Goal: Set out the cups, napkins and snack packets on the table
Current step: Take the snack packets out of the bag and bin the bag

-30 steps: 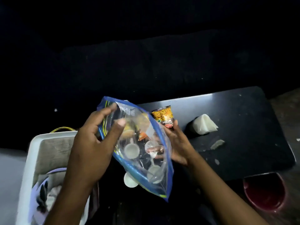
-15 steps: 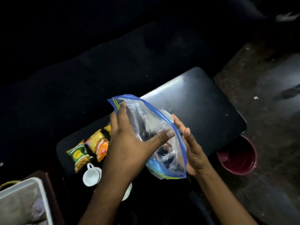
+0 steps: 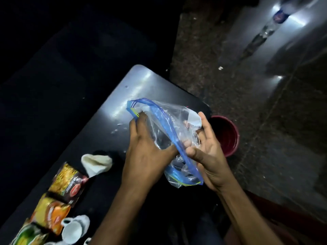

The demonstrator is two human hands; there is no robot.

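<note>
Both hands grip a clear zip bag with a blue seal strip above the near edge of the dark table. My left hand clutches its left side. Fingers of my right hand pinch the blue strip and the right side. The bag looks crumpled and nothing is visible inside it. On the table at lower left lie three snack packets: brown and yellow, orange, green. A folded white napkin lies beside them. White cups sit at the bottom left.
A dark red bucket stands on the speckled floor just past the table's right corner. A plastic bottle lies on a lit surface at the top right. The far side of the scene is dark.
The view has swung right, shifting the packets, napkin and cups to lower left. The bag has been crumpled further, and my right hand has closed onto its blue strip.
</note>
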